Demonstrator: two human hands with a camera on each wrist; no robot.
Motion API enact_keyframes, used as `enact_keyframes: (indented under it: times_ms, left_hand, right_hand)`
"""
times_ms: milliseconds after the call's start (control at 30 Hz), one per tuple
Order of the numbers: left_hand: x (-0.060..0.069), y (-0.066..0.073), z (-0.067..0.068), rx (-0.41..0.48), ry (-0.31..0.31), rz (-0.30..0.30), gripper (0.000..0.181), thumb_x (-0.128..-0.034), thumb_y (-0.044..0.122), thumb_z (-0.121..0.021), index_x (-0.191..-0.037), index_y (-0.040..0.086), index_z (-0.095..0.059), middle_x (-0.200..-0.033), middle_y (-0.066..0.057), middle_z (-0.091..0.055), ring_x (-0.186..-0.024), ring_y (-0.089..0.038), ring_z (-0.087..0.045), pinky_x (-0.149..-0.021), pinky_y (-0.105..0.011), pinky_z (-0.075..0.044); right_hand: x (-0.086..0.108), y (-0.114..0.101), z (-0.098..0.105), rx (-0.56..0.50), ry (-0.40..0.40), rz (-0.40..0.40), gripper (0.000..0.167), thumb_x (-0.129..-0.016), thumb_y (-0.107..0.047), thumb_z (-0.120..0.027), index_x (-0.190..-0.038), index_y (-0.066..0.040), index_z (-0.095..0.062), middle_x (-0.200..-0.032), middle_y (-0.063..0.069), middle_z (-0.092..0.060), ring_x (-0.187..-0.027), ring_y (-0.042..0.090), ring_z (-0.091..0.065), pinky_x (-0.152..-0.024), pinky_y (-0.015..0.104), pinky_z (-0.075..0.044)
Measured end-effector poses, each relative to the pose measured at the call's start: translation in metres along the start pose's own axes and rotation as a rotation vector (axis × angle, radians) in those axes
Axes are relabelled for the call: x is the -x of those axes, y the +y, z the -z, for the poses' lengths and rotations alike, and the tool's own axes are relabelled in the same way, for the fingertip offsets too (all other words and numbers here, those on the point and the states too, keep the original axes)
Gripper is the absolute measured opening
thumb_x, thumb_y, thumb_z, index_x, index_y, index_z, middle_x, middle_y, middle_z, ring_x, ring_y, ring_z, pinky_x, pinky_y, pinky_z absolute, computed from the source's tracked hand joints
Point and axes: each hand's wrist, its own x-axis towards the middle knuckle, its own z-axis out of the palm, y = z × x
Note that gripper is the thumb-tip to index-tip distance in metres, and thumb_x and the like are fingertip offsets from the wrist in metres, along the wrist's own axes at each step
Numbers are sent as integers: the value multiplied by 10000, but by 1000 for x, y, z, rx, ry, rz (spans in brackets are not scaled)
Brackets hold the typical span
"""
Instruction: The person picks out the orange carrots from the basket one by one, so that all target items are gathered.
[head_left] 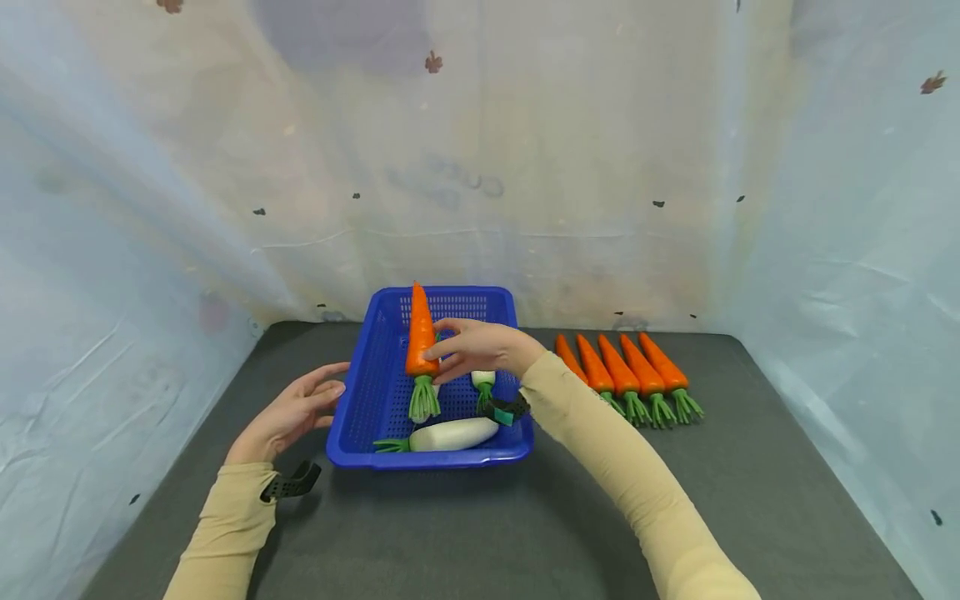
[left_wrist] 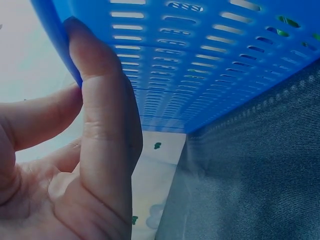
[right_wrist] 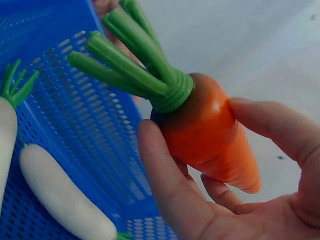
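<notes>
In the head view, the right hand [head_left: 480, 346] holds an orange carrot [head_left: 422, 329] with green stem stubs above the blue basket [head_left: 345, 433]. The right wrist view shows the thumb and fingers gripping the carrot [right_wrist: 212, 135] around its thick end, its tip pointing away from the stems. At the basket's left side, the left hand [head_left: 296, 408] takes the rim between thumb and fingers, as the left wrist view shows. Inside the basket lie white radishes [head_left: 453, 434] with green tops; the right forearm and hand partly hide the others.
Several carrots [head_left: 618, 367] lie side by side on the dark table [head_left: 600, 517], right of the basket, their green ends toward the person. The right sleeve covers part of the leftmost ones. Pale plastic sheeting [head_left: 562, 167] rises behind the table and on both sides.
</notes>
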Motion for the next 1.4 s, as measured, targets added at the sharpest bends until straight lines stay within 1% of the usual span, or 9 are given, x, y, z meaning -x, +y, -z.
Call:
enact_keyframes:
  times_ms: [100,267,333,533,733,867,1100,1233,1400]
  left_hand:
    - [-1,0,0,-4,-8,-3,642,-991,236,-535,-1507,75,-188,-1200,-144,-600,-1004,-247,-633,-843,-430,-524]
    - [-5,-1,0,-12,-17,-5,643,-988,239,-543,-1505,77,-195,-1206,-147,-597,-1012,-252,-629,-850,-433,-519]
    - [-6,-2,0,-15,-16,-4,648,-986,242,-548,-1504,77,-197,-1190,-133,-606,-1010,-256,-628,-850,-438,-518]
    - [-5,-2,2,-21,-6,-22,635,-988,225,-543,-1501,69,-202,-1142,-100,-623,-995,-246,-633,-825,-429,-529]
    - [-6,-1,6,-12,-35,-51,606,-1002,200,-515,-1500,59,-201,-1149,-103,-607,-990,-239,-634,-820,-426,-533]
    - [-5,-3,9,-33,-25,-50,607,-1000,210,-519,-1498,60,-205,-1149,-93,-615,-983,-233,-637,-825,-427,-530]
    - [-1,-6,12,-45,-4,-34,614,-993,231,-535,-1498,85,-218,-1167,-98,-611,-991,-250,-635,-836,-453,-522]
    - [0,-6,12,-48,-3,-29,624,-990,241,-539,-1499,83,-214,-1176,-93,-610,-998,-248,-632,-836,-449,-523]
    - [3,-5,12,-44,-10,-30,626,-1000,214,-519,-1508,64,-187,-1186,-99,-605,-993,-236,-633,-828,-430,-528]
  right_hand:
    - [18,-4,13,32,1,39,632,-933,-23,-597,-1448,-130,-246,-1293,234,-484,-1064,389,-598,-972,539,-412]
    - [50,-6,37,53,17,105,634,-934,-25,-588,-1451,-126,-235,-1337,249,-446,-1102,375,-573,-1015,573,-346]
    - [63,-5,47,66,49,117,676,-929,-27,-594,-1469,-138,-204,-1343,248,-443,-1097,370,-571,-1024,577,-330]
    - [96,1,75,130,164,129,765,-929,-68,-618,-1517,-155,-137,-1359,228,-434,-1064,354,-582,-993,522,-400]
    - [137,4,106,160,259,167,821,-936,-129,-625,-1538,-141,-66,-1422,232,-339,-1099,339,-558,-1022,539,-356]
    - [168,7,130,192,325,189,791,-961,-145,-587,-1535,-119,-43,-1430,228,-314,-1072,311,-566,-1041,532,-332]
    - [223,16,167,201,435,187,701,-983,-126,-535,-1500,-63,-66,-1344,198,-361,-1087,265,-571,-1017,485,-384]
    - [248,25,185,206,485,159,750,-990,-147,-526,-1521,-70,-1,-1433,244,-241,-1256,393,-414,-1007,432,-409]
    - [265,40,204,231,528,103,804,-993,-160,-525,-1522,-57,72,-1514,312,-39,-1356,527,-141,-1068,503,-286]
